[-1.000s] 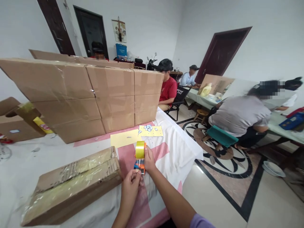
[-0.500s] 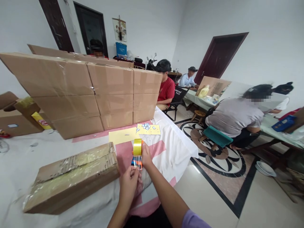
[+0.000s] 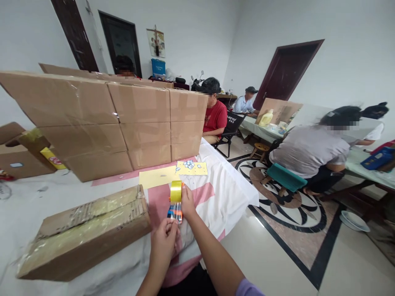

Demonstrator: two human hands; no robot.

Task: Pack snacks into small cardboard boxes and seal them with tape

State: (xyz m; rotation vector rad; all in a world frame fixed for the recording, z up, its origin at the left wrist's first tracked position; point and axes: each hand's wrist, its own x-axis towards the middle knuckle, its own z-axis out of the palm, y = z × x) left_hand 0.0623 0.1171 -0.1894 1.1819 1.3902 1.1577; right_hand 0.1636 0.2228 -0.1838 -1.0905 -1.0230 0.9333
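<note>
I have my right hand (image 3: 187,202) gripping the orange-and-blue tape dispenser (image 3: 170,212) over the pink-and-white tablecloth (image 3: 226,181), right of the taped carton (image 3: 89,236); my left hand (image 3: 163,238) pinches clear tape (image 3: 177,209) below the yellow roll (image 3: 176,192).

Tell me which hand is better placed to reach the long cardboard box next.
Left, probably: the left hand is nearer the long cardboard box, pinching the tape strip, while the right hand is farther off, gripping the tape dispenser.
</note>
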